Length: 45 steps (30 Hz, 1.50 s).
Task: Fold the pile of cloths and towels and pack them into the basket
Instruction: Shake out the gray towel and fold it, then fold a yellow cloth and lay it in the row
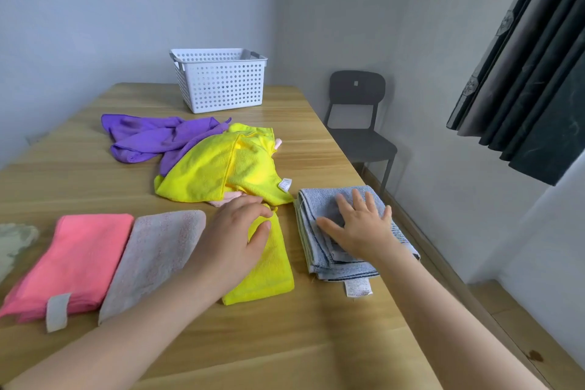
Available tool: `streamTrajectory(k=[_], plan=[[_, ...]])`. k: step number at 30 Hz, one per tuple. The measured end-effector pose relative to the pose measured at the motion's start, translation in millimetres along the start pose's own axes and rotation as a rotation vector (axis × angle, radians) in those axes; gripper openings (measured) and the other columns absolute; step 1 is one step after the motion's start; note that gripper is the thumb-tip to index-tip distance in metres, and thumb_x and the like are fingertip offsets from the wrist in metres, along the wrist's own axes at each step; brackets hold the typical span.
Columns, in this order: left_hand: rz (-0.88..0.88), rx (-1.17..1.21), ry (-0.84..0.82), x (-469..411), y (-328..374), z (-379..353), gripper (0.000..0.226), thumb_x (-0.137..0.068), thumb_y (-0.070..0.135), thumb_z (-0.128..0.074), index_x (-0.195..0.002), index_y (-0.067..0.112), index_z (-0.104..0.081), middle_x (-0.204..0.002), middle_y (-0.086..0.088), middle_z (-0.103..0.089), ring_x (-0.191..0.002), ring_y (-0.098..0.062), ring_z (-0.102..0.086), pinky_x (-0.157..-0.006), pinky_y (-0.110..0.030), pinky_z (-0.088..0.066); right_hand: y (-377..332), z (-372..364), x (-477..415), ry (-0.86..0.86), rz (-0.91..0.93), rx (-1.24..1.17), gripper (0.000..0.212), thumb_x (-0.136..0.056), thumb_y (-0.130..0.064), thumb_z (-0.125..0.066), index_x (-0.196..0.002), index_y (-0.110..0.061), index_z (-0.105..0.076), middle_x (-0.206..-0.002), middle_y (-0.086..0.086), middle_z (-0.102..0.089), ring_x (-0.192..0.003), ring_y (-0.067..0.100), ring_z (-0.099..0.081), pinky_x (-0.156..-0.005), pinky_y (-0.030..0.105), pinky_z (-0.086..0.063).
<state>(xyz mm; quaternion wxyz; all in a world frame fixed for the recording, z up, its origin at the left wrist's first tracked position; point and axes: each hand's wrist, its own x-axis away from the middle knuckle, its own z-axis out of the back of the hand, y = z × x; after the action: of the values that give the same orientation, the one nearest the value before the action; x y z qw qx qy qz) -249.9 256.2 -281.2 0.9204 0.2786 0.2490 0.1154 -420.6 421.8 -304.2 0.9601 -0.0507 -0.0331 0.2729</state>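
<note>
Now my right hand (pixel 361 225) lies flat and wide open on the folded blue towel (pixel 316 199), near the right edge of the bench (pixel 285 342). My left hand (pixel 234 231) rests on the top end of the folded yellow cloth (pixel 269 275) with bent fingers. I cannot tell if it pinches it. Left of that lie a folded grey cloth (pixel 155 250) and a pink cloth (pixel 82 256). The messy pile (pixel 215 174) sits just past my hands. The white basket (pixel 221 89) stands behind it.

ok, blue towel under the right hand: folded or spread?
Folded. The blue towel shows stacked layers at its edge; the right hand rests flat on it.
</note>
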Motion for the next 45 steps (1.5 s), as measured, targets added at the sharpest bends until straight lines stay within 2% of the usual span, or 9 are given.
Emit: streamTrajectory(k=[8,12,16,22,31,35,39,41,45], plan=[[-0.009,0.003,0.005,-2,-18,6,0.019,-0.089,0.022,-0.058,-0.102,0.012,-0.068,-0.122,-0.002,-0.060,-0.126,-0.013,-0.047,-0.102,-0.021,-0.030,-15,-9,10,-0.051,0.061,0.022,0.076,-0.088,-0.072,-0.023,-0.151,-0.032,-0.010,-0.160,-0.002,-0.003,-0.147,0.025,0.001,-0.115,0.058,0.000],[0.008,0.020,0.038,-10,-35,23,0.015,-0.088,0.011,-0.062,-0.102,0.013,-0.067,-0.112,0.002,-0.063,-0.103,-0.002,-0.052,-0.085,-0.001,-0.030,-38,17,2,0.068,0.085,-0.184,0.057,-0.095,-0.056,-0.035,-0.139,-0.020,-0.043,-0.148,0.007,-0.037,-0.136,0.026,-0.032,-0.111,0.048,-0.025],[0.088,-0.040,0.050,-34,-58,36,0.015,-0.088,0.016,-0.061,-0.103,0.015,-0.066,-0.109,-0.001,-0.063,-0.090,-0.010,-0.058,-0.070,-0.018,-0.035,-78,28,-20,0.147,0.208,-0.364,0.035,-0.095,-0.030,-0.050,-0.123,-0.011,-0.059,-0.124,0.008,-0.060,-0.111,0.025,-0.054,-0.085,0.032,-0.044],[0.233,-0.047,0.012,-71,-107,45,0.025,-0.085,0.028,-0.067,-0.107,0.016,-0.063,-0.114,-0.001,-0.063,-0.104,-0.018,-0.058,-0.082,-0.029,-0.044,-116,20,-72,0.131,0.227,-0.365,0.033,-0.092,-0.030,-0.055,-0.122,-0.015,-0.061,-0.122,0.003,-0.064,-0.113,0.021,-0.057,-0.087,0.031,-0.047],[0.238,-0.182,-0.157,-106,-143,31,0.063,-0.070,0.040,-0.079,-0.124,0.018,-0.056,-0.127,0.001,-0.048,-0.120,-0.013,-0.046,-0.092,-0.018,-0.032,-158,14,-134,0.109,0.514,-0.285,0.050,-0.084,-0.016,-0.066,-0.132,-0.021,-0.055,-0.136,0.004,-0.050,-0.128,0.022,-0.044,-0.102,0.028,-0.035],[0.179,-0.286,-0.181,-113,-156,26,0.050,-0.074,0.039,-0.074,-0.119,0.021,-0.060,-0.124,0.002,-0.049,-0.114,-0.016,-0.052,-0.092,-0.024,-0.041,-169,10,-151,0.076,0.578,-0.158,0.060,-0.084,-0.017,-0.067,-0.139,-0.029,-0.047,-0.150,0.005,-0.032,-0.139,0.023,-0.026,-0.110,0.034,-0.031],[0.119,-0.185,-0.109,-116,-163,26,0.011,-0.086,0.028,-0.063,-0.090,0.019,-0.069,-0.092,0.004,-0.059,-0.094,-0.017,-0.058,-0.079,-0.030,-0.043,-174,7,-158,0.192,0.641,-0.050,0.050,-0.084,-0.021,-0.067,-0.132,-0.029,-0.055,-0.150,0.004,-0.033,-0.139,0.024,-0.025,-0.108,0.038,-0.033],[0.130,0.005,-0.016,-117,-162,34,0.025,-0.087,0.032,-0.059,-0.062,0.025,-0.056,-0.060,0.008,-0.046,-0.065,-0.013,-0.049,-0.062,-0.030,-0.035,-175,8,-161,0.242,0.662,-0.089,0.041,-0.085,-0.023,-0.066,-0.126,-0.025,-0.062,-0.146,0.004,-0.040,-0.136,0.024,-0.031,-0.107,0.036,-0.034],[0.083,0.162,0.203,-126,-151,64,0.024,-0.080,0.041,-0.049,-0.071,0.022,-0.061,-0.058,0.006,-0.055,-0.059,-0.008,-0.048,-0.060,-0.032,-0.038,-174,16,-160,0.340,0.688,-0.283,0.023,-0.087,-0.024,-0.067,-0.105,-0.011,-0.070,-0.122,0.006,-0.062,-0.122,0.025,-0.049,-0.095,0.027,-0.035]])
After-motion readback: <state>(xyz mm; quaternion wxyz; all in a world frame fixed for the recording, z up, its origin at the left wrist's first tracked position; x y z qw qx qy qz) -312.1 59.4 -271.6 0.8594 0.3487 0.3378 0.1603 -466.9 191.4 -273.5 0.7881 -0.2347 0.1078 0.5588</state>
